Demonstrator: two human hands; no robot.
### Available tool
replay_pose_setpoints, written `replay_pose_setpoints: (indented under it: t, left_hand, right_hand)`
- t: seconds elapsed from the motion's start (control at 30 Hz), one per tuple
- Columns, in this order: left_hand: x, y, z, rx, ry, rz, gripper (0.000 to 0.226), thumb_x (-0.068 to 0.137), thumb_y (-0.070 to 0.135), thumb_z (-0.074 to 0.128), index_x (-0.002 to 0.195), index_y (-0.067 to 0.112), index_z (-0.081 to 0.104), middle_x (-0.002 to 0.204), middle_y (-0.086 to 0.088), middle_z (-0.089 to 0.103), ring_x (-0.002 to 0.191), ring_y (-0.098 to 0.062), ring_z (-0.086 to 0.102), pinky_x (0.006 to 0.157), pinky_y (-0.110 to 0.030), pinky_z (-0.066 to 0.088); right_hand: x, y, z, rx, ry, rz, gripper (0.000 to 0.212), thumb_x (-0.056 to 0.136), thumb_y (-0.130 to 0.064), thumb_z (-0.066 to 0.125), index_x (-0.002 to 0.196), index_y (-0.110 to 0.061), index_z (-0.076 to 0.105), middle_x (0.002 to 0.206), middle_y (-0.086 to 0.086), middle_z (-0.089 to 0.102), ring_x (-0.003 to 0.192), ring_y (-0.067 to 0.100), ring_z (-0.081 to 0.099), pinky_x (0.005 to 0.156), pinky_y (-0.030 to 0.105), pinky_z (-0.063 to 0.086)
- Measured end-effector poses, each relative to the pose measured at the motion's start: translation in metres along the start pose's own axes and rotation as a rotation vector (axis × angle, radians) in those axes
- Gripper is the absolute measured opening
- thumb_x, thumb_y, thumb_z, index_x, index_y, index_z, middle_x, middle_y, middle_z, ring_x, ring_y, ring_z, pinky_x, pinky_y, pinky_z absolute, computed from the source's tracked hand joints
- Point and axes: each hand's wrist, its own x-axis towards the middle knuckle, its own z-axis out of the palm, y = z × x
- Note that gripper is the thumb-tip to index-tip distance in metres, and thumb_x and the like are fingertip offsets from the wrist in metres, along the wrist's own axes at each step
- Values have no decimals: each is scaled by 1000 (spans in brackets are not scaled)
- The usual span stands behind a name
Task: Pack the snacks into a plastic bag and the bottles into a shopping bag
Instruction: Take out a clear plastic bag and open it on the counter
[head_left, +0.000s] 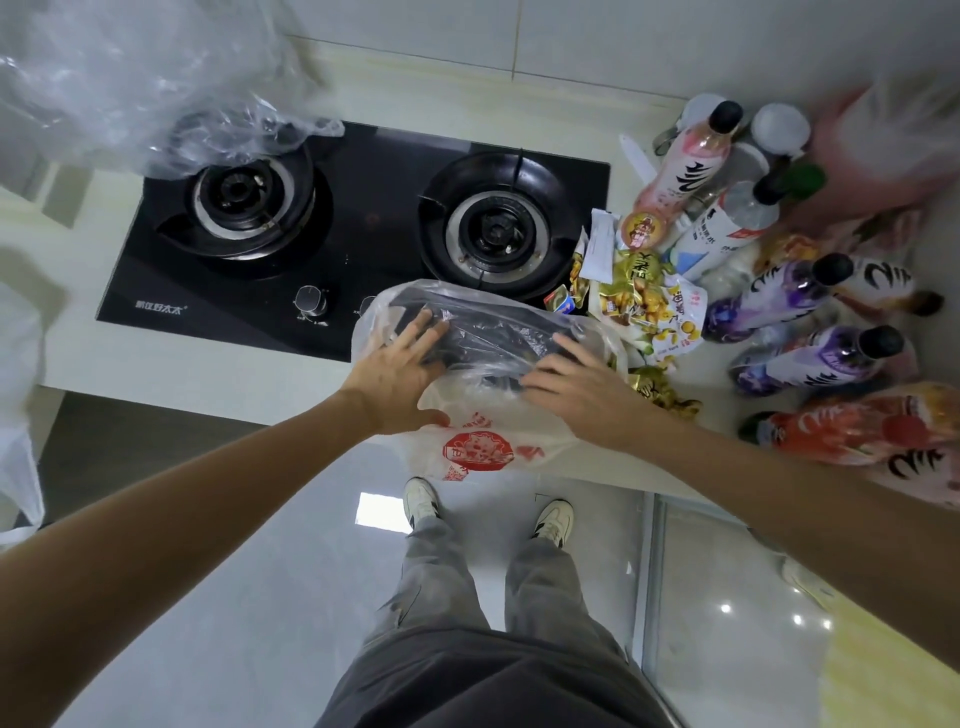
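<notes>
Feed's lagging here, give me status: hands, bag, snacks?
Left hand and right hand flat on the plastic bag, spreading it. Snacks unpacked beside it. Bottles crowd the right.

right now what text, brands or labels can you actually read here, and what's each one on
White brand lettering on the front left corner of the gas stove: Chinese characters, too small to read surely.
Red round print on the plastic bag: blurred, unreadable.
Yellow snack packs: printed characters, too blurred to quote.
Bottles: large black brush strokes on the labels, unreadable.
Stove knob markings: too small.
</notes>
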Motion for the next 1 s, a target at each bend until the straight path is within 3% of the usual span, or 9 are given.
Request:
replay_pose_setpoints:
  t: [0.1,0.17,0.3,0.43,0.57,0.73,0.87,1.0]
  left_hand:
    - [3,-3,6,-1,5,21,81,83,82,51,150,36,46,172,-6,-7,156,-31,-16,121,-69,8]
    - [5,-5,9,2,9,30,78,82,82,54,146,37,50,171,-8,-7,156,-32,-17,120,-70,9]
    - [12,-5,8,33,25,43,75,77,82,59,135,34,59,171,-13,-6,156,-36,-16,121,-69,7]
    - [20,2,3,67,28,37,83,77,85,55,141,33,54,170,-15,-9,155,-38,-15,123,-64,1]
    - [29,2,2,38,44,52,82,81,83,52,145,32,46,170,-15,-10,156,-37,-13,125,-61,4]
    - [25,0,2,-62,123,125,64,97,62,48,149,24,44,170,-14,8,158,-33,1,126,-54,17]
    - [9,0,-5,-101,268,213,45,102,45,50,137,18,58,158,-13,38,147,-35,33,117,-51,36]
    - [-1,2,-17,-150,372,204,39,101,39,55,131,15,62,149,-13,47,136,-32,45,103,-48,48]
  right_hand:
    - [8,-1,10,27,-74,18,50,85,-9,75,132,-22,65,130,-4,67,128,26,57,125,59,21]
    - [12,3,14,59,-140,51,61,76,-27,87,133,-23,64,135,1,62,133,31,53,123,58,24]
    - [9,5,17,35,-313,108,90,68,-59,83,146,-33,47,157,4,36,152,38,25,124,59,23]
    - [5,13,11,29,-381,133,103,66,-63,80,154,-39,33,168,4,18,157,42,8,127,60,13]
    - [3,25,3,21,-407,177,111,67,-66,78,160,-38,26,170,4,15,158,41,8,128,59,11]
    - [3,20,-10,64,-221,165,88,79,-68,72,152,-27,44,158,1,40,148,32,34,126,51,23]
    - [-1,7,-20,117,23,146,49,95,-39,64,139,-18,59,146,3,54,140,30,44,120,47,34]
    - [-12,-3,-26,204,166,190,37,100,-23,57,135,-14,65,143,3,58,142,27,44,120,43,34]
